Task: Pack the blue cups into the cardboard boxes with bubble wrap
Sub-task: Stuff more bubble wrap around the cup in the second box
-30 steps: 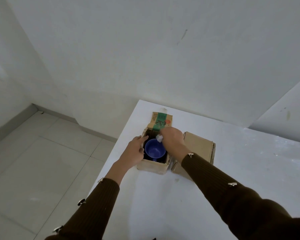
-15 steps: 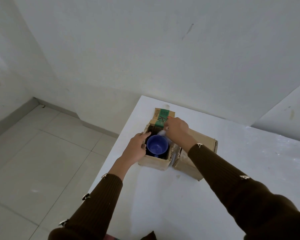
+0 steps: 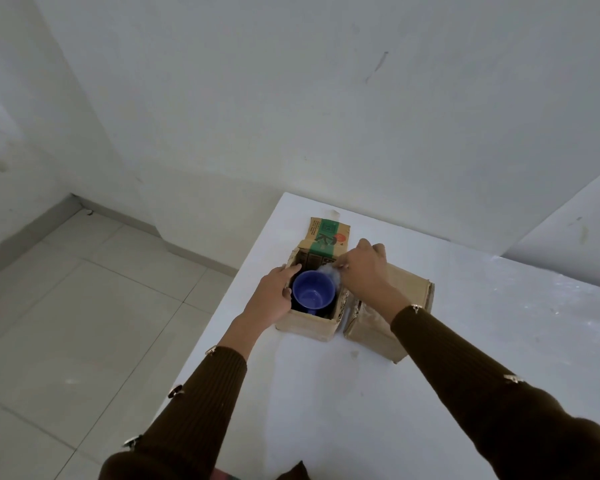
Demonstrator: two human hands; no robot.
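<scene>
Bare left hand [image 3: 274, 296] and right hand [image 3: 364, 268] emerge from dark brown ribbed-knit sleeves [image 3: 465, 368]; cuffs sit just behind the grip, and small pale-metal clasps [image 3: 414, 308] dot each sleeve farther back

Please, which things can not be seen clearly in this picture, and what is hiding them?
All in the head view:
- The closed cardboard box hides its contents behind its own walls.
- The bubble wrap is mostly covered by the right hand, which pinches it.
- The open cardboard box is dark below the blue cup, so padding there is unseen.
- The print on its flap is too small to read.
</scene>
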